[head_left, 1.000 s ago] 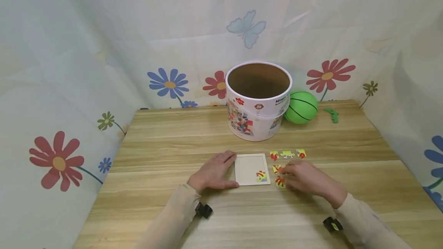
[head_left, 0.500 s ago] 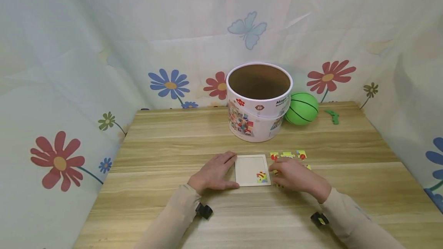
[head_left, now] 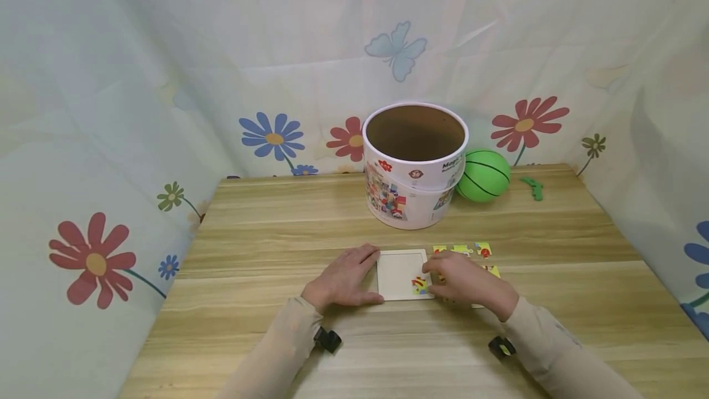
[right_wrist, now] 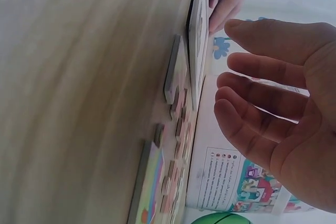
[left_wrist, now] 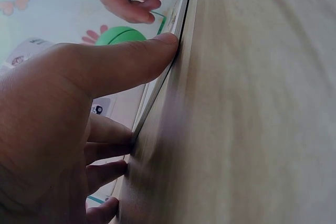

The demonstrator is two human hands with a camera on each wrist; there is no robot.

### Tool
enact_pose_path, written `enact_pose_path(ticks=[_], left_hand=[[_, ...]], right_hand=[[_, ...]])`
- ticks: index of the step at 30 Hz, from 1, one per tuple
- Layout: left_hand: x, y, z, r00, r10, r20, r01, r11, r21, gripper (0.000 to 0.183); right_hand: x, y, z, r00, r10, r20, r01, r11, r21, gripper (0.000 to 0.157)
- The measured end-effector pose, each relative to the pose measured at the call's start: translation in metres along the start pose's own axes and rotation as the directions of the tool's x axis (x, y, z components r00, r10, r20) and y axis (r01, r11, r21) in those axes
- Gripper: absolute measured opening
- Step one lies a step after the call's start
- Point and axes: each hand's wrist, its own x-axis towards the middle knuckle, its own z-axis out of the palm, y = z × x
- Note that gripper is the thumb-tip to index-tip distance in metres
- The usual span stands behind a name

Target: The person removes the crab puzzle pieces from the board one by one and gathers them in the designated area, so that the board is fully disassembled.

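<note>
A shallow wooden puzzle tray lies on the table, with one red-and-yellow jigsaw piece in its lower right corner. My left hand rests along the tray's left edge, thumb at the near corner and index finger at the far one. In the left wrist view the thumb lies straight against the tray's side. My right hand hovers over the tray's right edge with loosely bent fingers and nothing between them. Loose jigsaw pieces lie beside the tray, partly hidden under the right hand.
A white toy bucket stands open behind the tray. Touching its right side is a green ball, and a small green toy piece lies farther right. A floral curtain surrounds the wooden table.
My right hand has moved left from the loose pieces to the tray's right edge, now covering several of them. The left hand stays at the tray's left edge.
</note>
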Motion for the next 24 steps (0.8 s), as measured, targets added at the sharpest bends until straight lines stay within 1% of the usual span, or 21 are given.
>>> enact_pose_path(ticks=[3, 8, 10, 17, 24], left_hand=[[0.0, 0.0, 0.0, 1.0, 0.0, -0.006, 0.0, 1.0, 0.001, 0.098], [0.0, -0.001, 0.0, 1.0, 0.001, -0.006, -0.001, 1.0, 0.0, 0.099], [0.001, 0.0, 0.001, 1.0, 0.003, -0.004, -0.003, 1.0, 0.003, 0.099], [0.001, 0.0, 0.002, 1.0, -0.002, -0.007, 0.002, 1.0, 0.007, 0.098], [0.0, 0.0, 0.0, 1.0, -0.004, -0.001, 0.004, 1.0, 0.002, 0.098]], right_hand=[[0.004, -0.002, 0.0, 1.0, 0.015, 0.011, -0.015, 1.0, -0.001, 0.03], [0.009, -0.005, 0.0, 0.996, 0.064, 0.067, -0.067, 0.997, 0.04, 0.033], [0.01, -0.005, 0.0, 0.995, 0.069, 0.076, -0.072, 0.996, 0.042, 0.033], [0.013, -0.003, 0.004, 0.998, 0.008, 0.06, -0.01, 0.999, 0.031, 0.03], [0.016, -0.005, 0.006, 0.997, 0.006, 0.079, -0.009, 0.999, 0.041, 0.031]])
